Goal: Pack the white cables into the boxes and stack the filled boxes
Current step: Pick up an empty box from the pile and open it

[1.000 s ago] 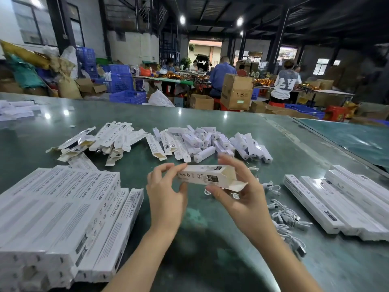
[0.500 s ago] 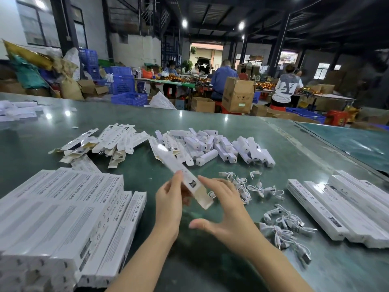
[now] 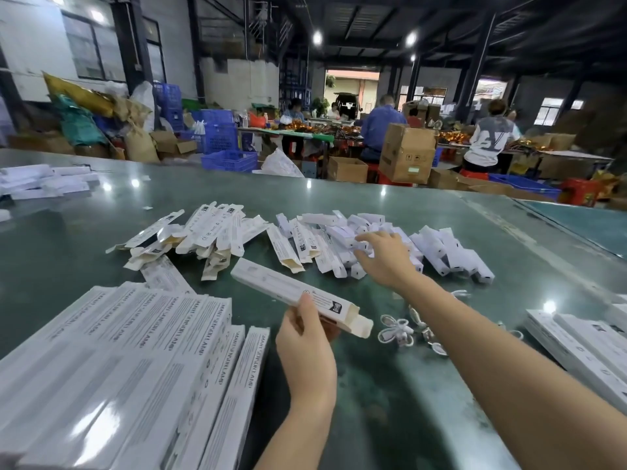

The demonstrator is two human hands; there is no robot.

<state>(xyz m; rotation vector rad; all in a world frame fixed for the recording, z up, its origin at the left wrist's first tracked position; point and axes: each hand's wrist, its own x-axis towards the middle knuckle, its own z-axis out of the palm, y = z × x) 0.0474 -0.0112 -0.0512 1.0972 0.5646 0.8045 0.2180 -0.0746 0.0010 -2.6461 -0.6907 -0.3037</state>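
- White card carton [image 3: 298, 297], long and slim, pinched near its open end by left hand [image 3: 307, 337]; thumb on top face, fingers curled under. Tuck flap at near-right end hanging open, brown inner card showing.
- Long axis of carton running from upper left to lower right, open mouth toward the right side.
- Right hand [image 3: 386, 256] reaching forward and away, fingers spread and lightly curled over heap of small white inner boxes [image 3: 437, 247]; touching the pile, nothing clearly gripped yet.
- White cables [image 3: 407, 329], coiled, glossy, lying loose on table just right of carton mouth, partly hidden beneath right forearm. Nearer to left hand than to right hand at present.
- Likely next: small box or cable fed into open mouth from the right; mouth already faces that way.
- Closed long cartons stacked flat, near left [image 3: 129, 361], and more at right edge [image 3: 583, 351]; smooth, printed, sharp-edged.
- Flat unfilled cartons [image 3: 217, 232] scattered beyond, flaps open.
- Green table top [image 3: 390, 401], smooth, shiny with lamp glare.
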